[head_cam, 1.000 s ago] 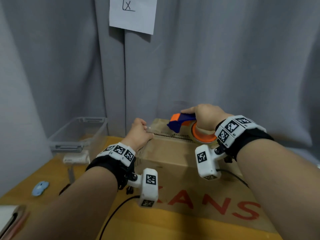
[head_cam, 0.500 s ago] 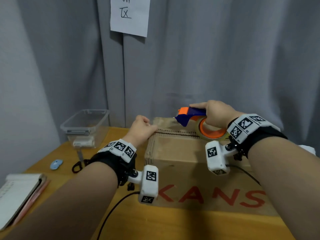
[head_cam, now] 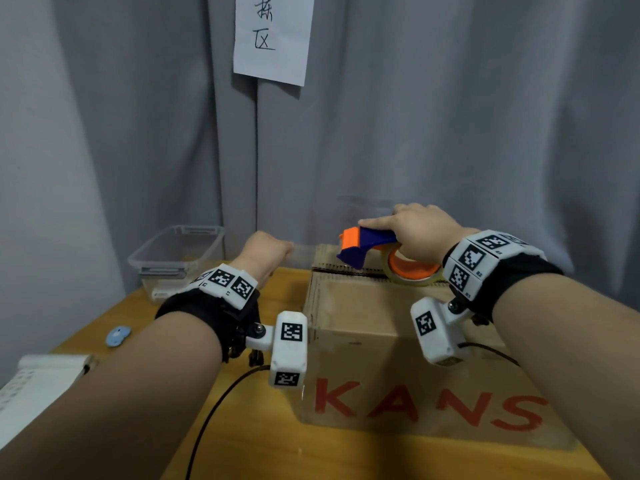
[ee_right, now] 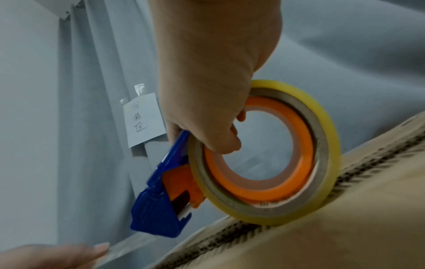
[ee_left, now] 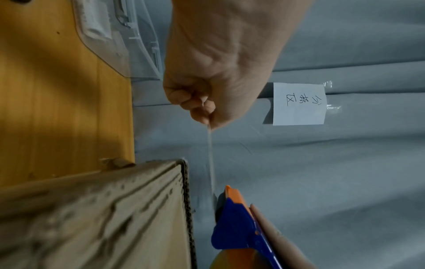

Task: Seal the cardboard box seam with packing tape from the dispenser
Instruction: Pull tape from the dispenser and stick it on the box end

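Note:
A brown cardboard box (head_cam: 408,341) with red letters stands on the wooden table, its top seam (head_cam: 349,270) running left to right. My right hand (head_cam: 415,233) grips the blue and orange tape dispenser (head_cam: 363,245) with its yellowish tape roll (ee_right: 296,127) resting on the box top by the seam. My left hand (head_cam: 266,251) hovers past the box's left end and pinches the free end of a clear tape strip (ee_left: 210,160). The strip stretches taut from my left fingers (ee_left: 202,111) to the dispenser (ee_left: 239,218), above the box's left edge (ee_left: 186,191).
A clear plastic bin (head_cam: 176,258) sits at the back left by the grey curtain (head_cam: 450,133). A small blue object (head_cam: 117,336) and a white notebook (head_cam: 38,379) lie on the table (head_cam: 242,427) at left. A paper note (head_cam: 272,36) hangs on the curtain.
My left hand has moved left off the box top, drawing the tape strip out past the box's left end. The right hand with the dispenser has stayed over the seam.

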`<state>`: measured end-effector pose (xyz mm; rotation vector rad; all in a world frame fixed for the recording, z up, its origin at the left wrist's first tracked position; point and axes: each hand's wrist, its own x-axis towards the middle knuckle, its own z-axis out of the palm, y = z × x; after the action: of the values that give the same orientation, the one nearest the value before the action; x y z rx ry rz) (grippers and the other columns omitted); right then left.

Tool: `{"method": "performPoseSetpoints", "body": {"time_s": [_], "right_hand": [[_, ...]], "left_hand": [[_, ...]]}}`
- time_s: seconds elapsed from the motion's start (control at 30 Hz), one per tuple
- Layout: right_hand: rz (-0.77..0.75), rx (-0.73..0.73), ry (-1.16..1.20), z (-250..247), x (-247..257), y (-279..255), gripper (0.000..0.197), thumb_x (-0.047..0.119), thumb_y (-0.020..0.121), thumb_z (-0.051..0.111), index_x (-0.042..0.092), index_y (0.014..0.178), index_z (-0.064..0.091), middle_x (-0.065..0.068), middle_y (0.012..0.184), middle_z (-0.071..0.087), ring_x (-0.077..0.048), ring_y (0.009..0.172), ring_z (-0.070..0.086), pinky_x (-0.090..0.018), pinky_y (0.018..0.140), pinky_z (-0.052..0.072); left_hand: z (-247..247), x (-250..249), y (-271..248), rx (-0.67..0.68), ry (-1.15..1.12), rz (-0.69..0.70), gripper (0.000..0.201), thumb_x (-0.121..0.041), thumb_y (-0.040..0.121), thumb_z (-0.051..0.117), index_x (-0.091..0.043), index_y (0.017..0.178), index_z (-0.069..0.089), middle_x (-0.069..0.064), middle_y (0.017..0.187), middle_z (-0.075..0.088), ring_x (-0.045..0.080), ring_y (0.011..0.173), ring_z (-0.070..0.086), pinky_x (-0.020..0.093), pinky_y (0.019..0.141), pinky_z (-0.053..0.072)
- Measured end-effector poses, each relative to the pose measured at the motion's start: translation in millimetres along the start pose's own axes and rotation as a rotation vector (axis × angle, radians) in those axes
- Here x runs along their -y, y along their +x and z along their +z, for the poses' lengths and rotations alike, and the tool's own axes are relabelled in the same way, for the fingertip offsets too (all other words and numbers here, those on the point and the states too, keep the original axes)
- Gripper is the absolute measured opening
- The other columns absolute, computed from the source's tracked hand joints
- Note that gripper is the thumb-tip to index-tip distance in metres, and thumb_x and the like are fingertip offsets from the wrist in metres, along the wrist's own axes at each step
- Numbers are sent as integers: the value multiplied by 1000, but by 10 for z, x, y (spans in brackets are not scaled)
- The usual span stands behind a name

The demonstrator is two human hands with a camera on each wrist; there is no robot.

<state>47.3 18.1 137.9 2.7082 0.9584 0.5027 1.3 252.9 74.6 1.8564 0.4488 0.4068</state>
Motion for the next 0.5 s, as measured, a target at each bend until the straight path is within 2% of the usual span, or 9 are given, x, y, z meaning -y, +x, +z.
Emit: {"method": "performPoseSetpoints", "body": {"time_s": [0.07, 0.17, 0.27, 0.33, 0.37, 0.4, 0.43, 0.47, 0.5], "right_hand": [[-30, 18, -17, -26, 81, 72, 65, 17, 90, 39, 50, 144, 23, 2, 96, 39, -26, 106, 48, -33, 76, 31], [-76, 56, -57, -68, 190, 145, 56, 29, 94, 41, 47, 144, 25, -3, 115, 49, -28, 113, 47, -35, 82, 31], [-105, 67, -82, -75, 236, 184, 57, 25, 93, 42, 47, 144, 27, -3, 120, 51, -27, 112, 48, -35, 83, 33], [-115, 71, -87, -59, 245, 198, 59, 21, 92, 43, 47, 143, 29, -2, 119, 52, -26, 110, 50, -34, 82, 36], [-121, 73, -88, -53, 246, 207, 59, 20, 92, 43, 46, 143, 29, -2, 119, 53, -25, 109, 50, -34, 81, 37], [-127, 75, -89, -47, 250, 218, 59, 19, 92, 43, 46, 143, 30, -1, 119, 53, -25, 109, 50, -33, 81, 37], [-134, 76, -90, -47, 256, 229, 59, 19, 92, 43, 46, 143, 30, -1, 120, 53, -25, 110, 50, -33, 81, 37], [-141, 76, -94, -46, 261, 241, 58, 20, 92, 44, 46, 143, 31, 0, 120, 53, -25, 110, 50, -32, 81, 37], [-148, 75, -99, -44, 269, 251, 58, 20, 92, 44, 46, 143, 31, 0, 121, 53, -25, 111, 50, -32, 81, 36]], "left_hand": [[-37, 37, 25, -25, 7, 5, 29, -16, 85, 62, -10, 65, 43, 4, 58, 34, 19, 47, 29, 25, 47, 26], [-68, 96, -1, -22, 37, 15, 36, -25, 84, 69, -11, 64, 43, 1, 56, 32, 16, 46, 30, 25, 46, 29], [-54, 162, -15, 3, 88, -14, 49, -28, 83, 70, -14, 54, 33, -1, 52, 30, 14, 45, 31, 24, 49, 32], [-41, 197, -13, 2, 124, -26, 45, -31, 83, 70, -8, 56, 43, 4, 53, 42, 19, 46, 42, 28, 62, 41], [-35, 212, -8, 9, 128, -18, 41, -32, 82, 71, 2, 66, 57, 11, 64, 59, 27, 58, 57, 33, 71, 46], [-32, 231, -1, 2, 132, -16, 49, -34, 82, 71, 14, 89, 63, 22, 90, 67, 37, 83, 64, 38, 83, 48], [-26, 245, -1, -3, 134, -26, 63, -35, 81, 72, 19, 109, 56, 28, 113, 61, 41, 104, 60, 40, 92, 47], [-18, 252, 0, 0, 134, -35, 72, -37, 80, 72, 19, 118, 49, 29, 123, 54, 41, 114, 54, 41, 95, 45], [-10, 259, 9, 3, 144, -36, 76, -39, 79, 73, 19, 121, 46, 30, 126, 51, 42, 116, 52, 41, 96, 44]]}}
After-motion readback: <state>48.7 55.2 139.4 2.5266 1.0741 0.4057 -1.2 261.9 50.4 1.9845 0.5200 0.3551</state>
